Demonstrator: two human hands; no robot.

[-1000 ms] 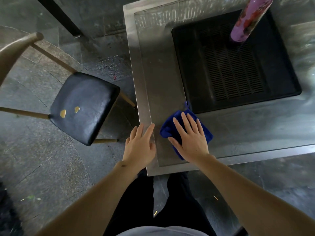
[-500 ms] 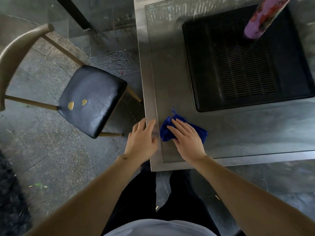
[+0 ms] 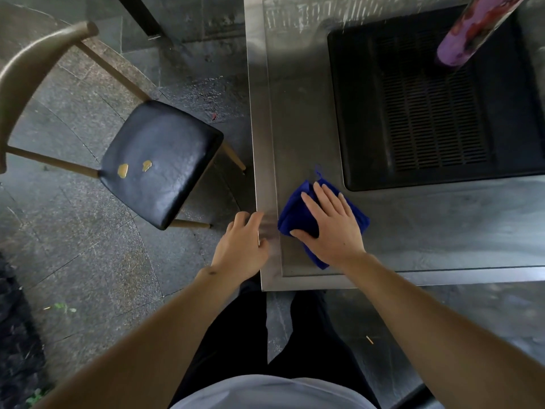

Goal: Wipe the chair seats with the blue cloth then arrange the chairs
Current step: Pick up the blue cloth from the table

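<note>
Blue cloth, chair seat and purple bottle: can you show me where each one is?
blue cloth (image 3: 295, 211), head view, on its bare left fold beside the hand.
chair seat (image 3: 165, 160), head view, on the middle of the black cushion.
purple bottle (image 3: 466, 36), head view, on its side.

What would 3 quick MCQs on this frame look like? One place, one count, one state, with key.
1. Where does the blue cloth lie?
A. on the chair seat
B. on the table near its left edge
C. on the floor

2. How many yellow patches show on the black chair seat?
A. none
B. two
C. five

3. What is the right hand doing?
A. pressing flat on the cloth
B. gripping the chair back
C. holding the bottle

Key:
1 B: the cloth sits on the metal table, beside the black grill panel.
2 B: two small yellow patches sit side by side near the back of the seat.
3 A: the palm and spread fingers lie on top of the cloth; the left hand rests at the table's edge, and the pink bottle stands untouched.
</note>
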